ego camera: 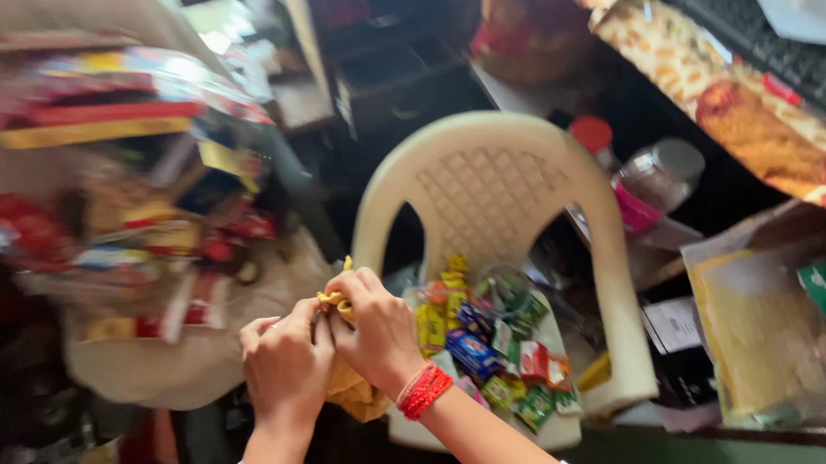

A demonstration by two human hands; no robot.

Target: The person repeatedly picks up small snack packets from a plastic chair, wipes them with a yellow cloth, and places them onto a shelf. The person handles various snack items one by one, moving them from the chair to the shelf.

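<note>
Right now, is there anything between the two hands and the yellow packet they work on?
Nothing visible. Both the left hand and the right hand already touch the yellow packet directly, holding it above the front edge of the cream plastic chair. The small snack packets lie beside, not between.

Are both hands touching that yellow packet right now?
Touching. Head view: left hand and right hand pinch the yellow packet with their fingers.

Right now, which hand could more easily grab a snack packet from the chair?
Probably the right hand. It sits beside the snack packets on the chair, while the left hand is farther from them. Both hands currently grip a yellow wrapper.
</note>
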